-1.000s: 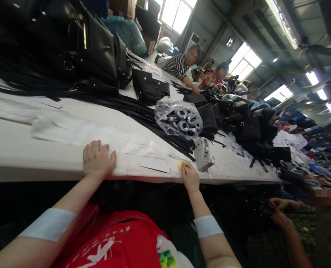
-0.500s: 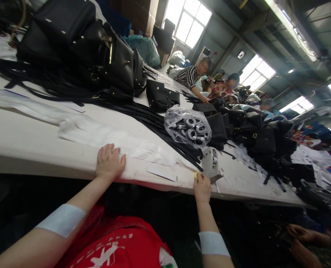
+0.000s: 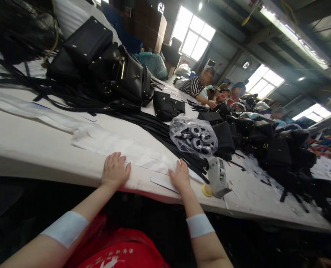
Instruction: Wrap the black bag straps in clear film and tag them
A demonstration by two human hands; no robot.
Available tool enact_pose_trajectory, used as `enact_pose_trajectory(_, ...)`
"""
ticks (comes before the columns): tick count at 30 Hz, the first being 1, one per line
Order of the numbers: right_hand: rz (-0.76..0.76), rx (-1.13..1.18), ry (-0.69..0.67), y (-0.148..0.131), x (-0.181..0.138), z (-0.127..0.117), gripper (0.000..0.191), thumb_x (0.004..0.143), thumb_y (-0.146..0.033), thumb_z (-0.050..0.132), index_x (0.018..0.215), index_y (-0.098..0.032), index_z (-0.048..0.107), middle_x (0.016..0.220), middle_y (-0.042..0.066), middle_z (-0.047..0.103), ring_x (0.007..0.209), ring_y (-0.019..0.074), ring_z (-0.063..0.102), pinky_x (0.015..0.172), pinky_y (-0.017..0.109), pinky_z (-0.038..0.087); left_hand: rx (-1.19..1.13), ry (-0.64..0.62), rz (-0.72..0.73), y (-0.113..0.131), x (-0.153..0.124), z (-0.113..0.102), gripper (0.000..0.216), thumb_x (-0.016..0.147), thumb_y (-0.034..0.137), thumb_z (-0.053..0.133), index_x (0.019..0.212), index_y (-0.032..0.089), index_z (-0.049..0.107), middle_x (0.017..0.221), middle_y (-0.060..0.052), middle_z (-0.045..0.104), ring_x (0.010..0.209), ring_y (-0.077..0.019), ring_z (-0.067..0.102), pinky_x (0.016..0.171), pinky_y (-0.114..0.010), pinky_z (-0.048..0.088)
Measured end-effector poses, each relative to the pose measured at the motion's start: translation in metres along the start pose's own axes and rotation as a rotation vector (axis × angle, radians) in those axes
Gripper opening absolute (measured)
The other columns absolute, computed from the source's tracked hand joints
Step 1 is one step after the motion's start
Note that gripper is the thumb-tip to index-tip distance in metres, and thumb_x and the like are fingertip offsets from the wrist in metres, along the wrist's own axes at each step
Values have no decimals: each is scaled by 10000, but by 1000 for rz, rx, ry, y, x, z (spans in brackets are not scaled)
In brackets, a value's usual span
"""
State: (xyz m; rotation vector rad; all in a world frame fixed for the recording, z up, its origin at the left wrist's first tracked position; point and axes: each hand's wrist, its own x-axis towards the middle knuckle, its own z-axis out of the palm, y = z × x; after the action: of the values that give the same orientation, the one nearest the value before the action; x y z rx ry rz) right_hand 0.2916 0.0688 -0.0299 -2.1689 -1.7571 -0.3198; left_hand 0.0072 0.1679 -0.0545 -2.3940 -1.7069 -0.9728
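Note:
Thin white sheet material (image 3: 98,139) lies in a long stack along the table's near side. My left hand (image 3: 115,172) rests open on its near edge, fingers stretched out. Over the stack's right end, my right hand (image 3: 180,175) is open too, its fingertips touching the white material. A narrow pale strip (image 3: 163,184) lies just left of my right wrist. Right of that hand are a round yellow item (image 3: 207,190) and a grey tape dispenser (image 3: 219,178).
Behind the stack run long black straps (image 3: 154,128). Black bags (image 3: 126,80) are heaped at the left, and more black bags (image 3: 266,141) at the right. A clear plastic bag of coiled rings (image 3: 194,136) sits between. A co-worker in stripes (image 3: 194,87) leans over the table's far side.
My right hand has let go of the yellow item beside the dispenser and moved left onto the white material. My left hand stays on the stack. The camera view has shifted slightly.

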Motion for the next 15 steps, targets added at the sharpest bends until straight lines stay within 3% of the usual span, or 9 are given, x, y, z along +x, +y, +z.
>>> enact_pose_trajectory(3, -37, 12, -14, -9, 3, 4, 243, 872, -206, 538, 1068, -116, 650, 1239, 175, 596, 1187, 303, 489, 1029, 436, 365, 9, -1, 4, 0, -1, 0, 406, 819, 324, 500, 1085, 50, 638, 1282, -262, 549, 1253, -379, 454, 1086, -515, 301)
enact_pose_trajectory(7, -52, 44, 0, -14, -5, -2, 164, 823, -101, 526, 883, -166, 664, 1037, 116, 668, 1018, 259, 557, 954, 390, 420, 25, 2, 12, 0, 0, -2, 384, 824, 318, 507, 1080, 65, 642, 1259, -241, 571, 1242, -372, 467, 1077, -505, 320)
enact_pose_trajectory(12, -58, 150, 99, -23, -11, -26, 38, 830, -197, 568, 801, -194, 593, 974, 116, 665, 984, 265, 569, 924, 399, 429, -42, -16, 6, 0, 0, 0, 393, 823, 307, 517, 1106, 55, 623, 1272, -253, 555, 1262, -378, 450, 1094, -513, 303)
enact_pose_trajectory(15, 9, 264, 20, -39, -17, -56, 161, 874, -320, 543, 748, -219, 543, 752, 64, 640, 774, 231, 591, 783, 358, 462, -116, 44, -49, 2, -4, 1, 585, 808, 329, 555, 1298, 19, 476, 1366, -274, 468, 1321, -388, 384, 1113, -530, 279)
